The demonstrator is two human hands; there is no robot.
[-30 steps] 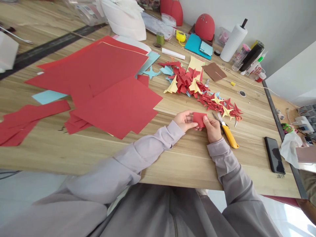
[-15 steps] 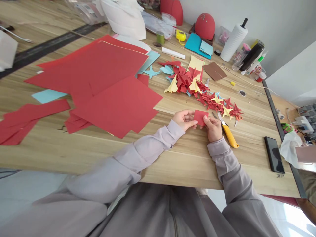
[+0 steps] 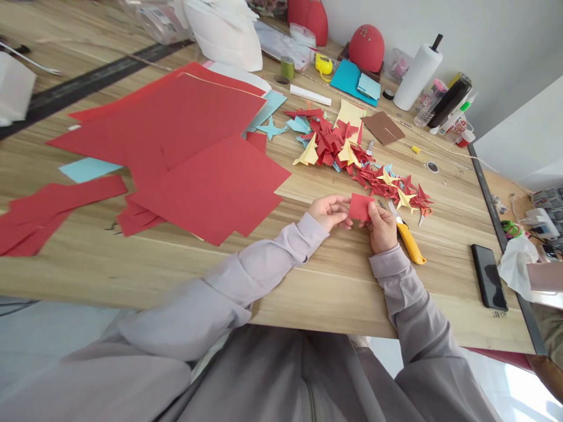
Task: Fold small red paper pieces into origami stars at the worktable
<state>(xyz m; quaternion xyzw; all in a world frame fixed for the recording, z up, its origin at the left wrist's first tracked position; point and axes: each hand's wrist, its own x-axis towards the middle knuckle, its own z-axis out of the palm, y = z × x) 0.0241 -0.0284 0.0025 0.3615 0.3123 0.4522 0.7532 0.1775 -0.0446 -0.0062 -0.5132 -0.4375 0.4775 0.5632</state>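
Observation:
A small square of red paper [image 3: 360, 207] is up above the tabletop between my two hands. My right hand [image 3: 382, 227] pinches its right side, thumb on the front face and fingers behind. At the paper's left edge is my left hand [image 3: 328, 212], its fingers loosely apart; whether its fingertips touch the paper I cannot tell. Just right of my right hand lies a yellow-handled utility knife [image 3: 410, 241]. Beyond my hands spreads a heap of folded red, yellow and blue paper pieces [image 3: 329, 143], some star-shaped, with orange-handled scissors [image 3: 425, 213] at its right end.
Large red paper sheets [image 3: 211, 181] cover the left of the wooden table, beside red strips [image 3: 39, 220]. A black phone [image 3: 489, 275] rests near the right edge. Farther back are a brown card [image 3: 382, 127], a yellow tape measure [image 3: 323, 64] and a white bottle [image 3: 417, 76].
The red paper has shifted slightly to the right, its left edge moving away from my left thumb. My right hand keeps its pinch.

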